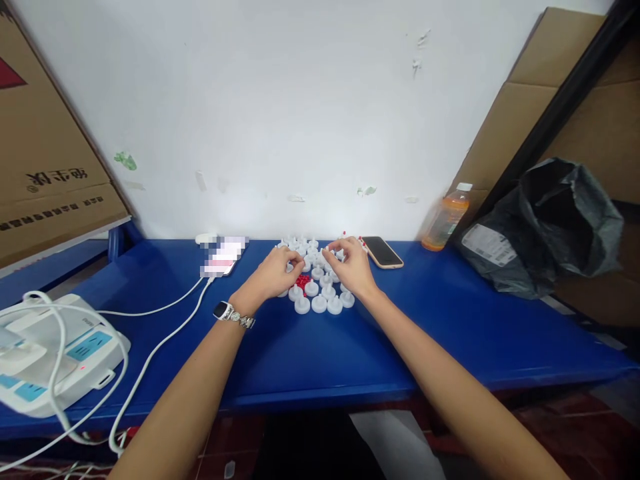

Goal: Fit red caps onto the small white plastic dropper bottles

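Observation:
Many white round caps (319, 304), each with a narrow spout on top, stand grouped on the blue table. Among them lies a small heap of red pieces (303, 282), too small to name. My left hand (276, 272) is at the left side of the group with fingers curled and thumb and forefinger brought together beside the red heap; what they hold is hidden. On the right side of the group, my right hand (353, 268) has thumb and forefinger pinched at a white spouted cap. A few other red-tipped pieces (363, 245) lie behind my right hand.
A phone (383, 253) lies right of the caps, and another phone (225, 256) with white cables lies left. A white power strip (65, 360) sits at the front left. An orange drink bottle (447, 219) and a dark plastic bag (530, 233) stand at the right, by cardboard.

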Tool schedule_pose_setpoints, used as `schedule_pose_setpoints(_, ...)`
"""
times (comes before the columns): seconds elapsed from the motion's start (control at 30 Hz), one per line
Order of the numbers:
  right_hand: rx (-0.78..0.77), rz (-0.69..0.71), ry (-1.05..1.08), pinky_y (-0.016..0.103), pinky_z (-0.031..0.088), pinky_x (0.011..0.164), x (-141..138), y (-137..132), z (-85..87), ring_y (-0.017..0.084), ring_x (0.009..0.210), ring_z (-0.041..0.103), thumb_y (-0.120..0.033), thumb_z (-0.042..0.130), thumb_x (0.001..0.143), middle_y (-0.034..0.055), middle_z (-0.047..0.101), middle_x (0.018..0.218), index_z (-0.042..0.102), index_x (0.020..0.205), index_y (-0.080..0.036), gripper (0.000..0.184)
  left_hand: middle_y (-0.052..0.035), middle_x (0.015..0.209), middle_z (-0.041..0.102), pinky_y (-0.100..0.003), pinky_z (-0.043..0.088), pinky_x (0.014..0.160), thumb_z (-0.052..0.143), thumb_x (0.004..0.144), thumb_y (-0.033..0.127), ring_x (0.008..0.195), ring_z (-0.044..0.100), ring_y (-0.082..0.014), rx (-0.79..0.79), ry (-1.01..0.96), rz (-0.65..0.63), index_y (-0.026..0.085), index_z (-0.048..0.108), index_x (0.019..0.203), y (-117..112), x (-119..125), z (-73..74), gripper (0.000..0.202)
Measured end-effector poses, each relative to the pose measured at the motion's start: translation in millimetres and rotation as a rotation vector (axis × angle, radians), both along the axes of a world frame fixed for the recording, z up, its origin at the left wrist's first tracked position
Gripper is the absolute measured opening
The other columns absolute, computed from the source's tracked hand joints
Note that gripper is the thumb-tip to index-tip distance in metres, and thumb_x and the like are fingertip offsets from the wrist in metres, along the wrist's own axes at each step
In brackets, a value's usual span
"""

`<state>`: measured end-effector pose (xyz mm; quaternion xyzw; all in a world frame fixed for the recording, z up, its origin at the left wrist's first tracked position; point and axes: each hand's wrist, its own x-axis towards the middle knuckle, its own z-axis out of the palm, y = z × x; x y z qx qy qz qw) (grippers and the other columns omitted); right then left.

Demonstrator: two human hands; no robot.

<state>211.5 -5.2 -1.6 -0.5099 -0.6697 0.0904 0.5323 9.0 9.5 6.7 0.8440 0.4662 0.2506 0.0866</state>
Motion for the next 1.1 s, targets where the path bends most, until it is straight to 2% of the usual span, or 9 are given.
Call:
schedule_pose_setpoints(0.17,-0.103,0.114,-0.004,0.028,0.045,0.070,-4.6,1.9,1.2,0.015,0.070,0.058,-0.030,0.061,0.084,0.0005,0.068,0.076,0.070,0.087,-0.019,0.015,-0.0100,0.106,0.064,-0.039,0.046,0.092,0.053,0.091,0.033,0.103,0.058,-0.0265,0.069,0.065,0.063,0.018,0.066,0.116,20.6,7.2,-3.9,0.032)
schedule_pose_setpoints(0.23,-0.120,0.134,0.006,0.027,0.045,0.069,-4.8,4.0,0.5,0.014,0.071,0.060,-0.029,0.061,0.085,0.0010,0.070,0.078,0.071,0.088,-0.018,0.016,-0.0103,0.103,0.066,-0.038,0.046,0.091,0.055,0.090,0.031,0.101,0.060,-0.0261,0.058,0.113,0.037,0.018,0.069,0.109,28.4,11.5,-1.8,0.027)
schedule_pose_setpoints(0.33,-0.147,0.162,0.018,0.027,0.046,0.069,-3.1,6.4,-0.2,0.015,0.075,0.063,-0.028,0.060,0.086,0.0027,0.073,0.083,0.073,0.090,-0.018,0.017,-0.0085,0.089,0.070,-0.032,0.048,0.082,0.056,0.088,0.024,0.086,0.064,-0.0222,-0.003,0.110,-0.007,0.018,0.073,0.092,38.5,15.8,2.7,0.019)
schedule_pose_setpoints(0.47,-0.192,0.232,-0.057,0.026,0.045,0.069,-0.6,8.0,0.1,0.014,0.072,0.064,-0.026,0.060,0.088,0.0022,0.074,0.083,0.073,0.091,-0.018,0.016,-0.0080,0.087,0.073,-0.027,0.047,0.071,0.054,0.087,0.022,0.077,0.065,-0.0188,-0.038,-0.014,-0.002,0.016,0.074,0.092,45.8,17.4,3.8,0.022)
schedule_pose_setpoints(0.6,-0.197,0.332,-0.285,0.025,0.043,0.071,-2.9,14.6,2.9,0.015,0.077,0.063,-0.022,0.057,0.090,0.0021,0.075,0.087,0.073,0.090,-0.019,0.016,-0.0077,0.085,0.075,-0.026,0.048,0.071,0.057,0.085,0.023,0.077,0.066,-0.0185,-0.082,-0.074,-0.022,0.015,0.076,0.090,46.8,18.3,2.1,0.021)
schedule_pose_setpoints(0.73,-0.135,0.255,-0.581,0.029,0.039,0.074,-9.9,26.6,9.3,0.020,0.084,0.062,-0.021,0.056,0.091,0.0038,0.074,0.086,0.074,0.089,-0.021,0.018,-0.0071,0.087,0.076,-0.026,0.048,0.071,0.058,0.086,0.023,0.077,0.066,-0.0180,-0.106,-0.097,-0.031,0.015,0.076,0.094,44.9,13.7,4.9,0.021)
schedule_pose_setpoints(0.83,-0.149,0.239,-0.743,0.031,0.037,0.078,-15.0,33.7,13.9,0.023,0.090,0.062,-0.020,0.058,0.089,0.0046,0.074,0.085,0.074,0.087,-0.021,0.016,-0.0068,0.089,0.076,-0.026,0.048,0.073,0.056,0.088,0.022,0.076,0.066,-0.0171,-0.062,-0.106,-0.007,0.015,0.075,0.095,42.8,2.9,6.4,0.022)
schedule_pose_setpoints(0.97,-0.163,0.277,-0.784,0.033,0.037,0.084,-18.5,36.5,17.3,0.023,0.093,0.063,-0.022,0.057,0.091,0.0050,0.074,0.086,0.075,0.087,-0.021,0.018,-0.0072,0.090,0.074,-0.028,0.049,0.077,0.058,0.088,0.026,0.081,0.066,-0.0194,-0.011,-0.006,0.044,0.017,0.075,0.092,40.4,-12.2,3.0,0.020)
schedule_pose_setpoints(1.1,-0.138,0.301,-0.675,0.030,0.038,0.082,-20.5,36.7,15.4,0.020,0.091,0.063,-0.019,0.056,0.090,0.0041,0.075,0.089,0.075,0.089,-0.021,0.019,-0.0099,0.090,0.071,-0.034,0.048,0.080,0.057,0.088,0.032,0.092,0.064,-0.0262,0.017,0.182,0.088,0.019,0.076,0.090,36.2,-13.6,0.1,0.023)
